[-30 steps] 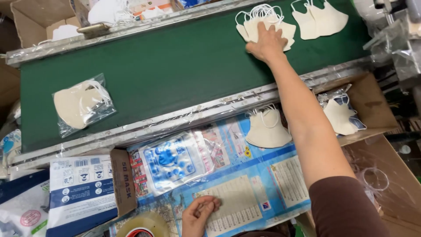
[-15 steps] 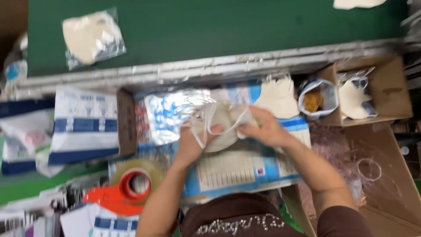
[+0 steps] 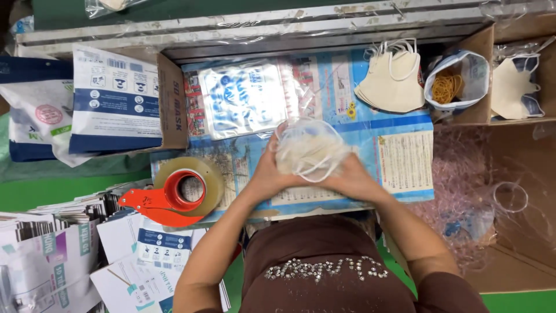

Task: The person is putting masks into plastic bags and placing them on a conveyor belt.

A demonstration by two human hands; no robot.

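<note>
Both of my hands hold a small stack of cream face masks [image 3: 307, 152] with white ear loops, just above a blue printed sheet [image 3: 399, 153] on the work surface. My left hand [image 3: 267, 173] grips the stack's left side and my right hand [image 3: 353, 177] grips its right side. A pile of clear printed plastic bags [image 3: 246, 95] lies just beyond my hands. Another stack of cream masks [image 3: 394, 81] rests at the far right of the sheet.
A roll of clear tape in a red dispenser [image 3: 179, 194] sits left of my hands. A cardboard box of blue-and-white packs [image 3: 116, 98] is at far left, flat cartons [image 3: 52, 249] below it. A pouch of rubber bands [image 3: 449, 87] and boxed masks [image 3: 512, 87] stand at right. The metal conveyor rail [image 3: 260, 32] runs across the top.
My right hand came back from the green belt with masks. Both hands now hold the stack together over the blue sheet. The view has tilted down toward the bench.
</note>
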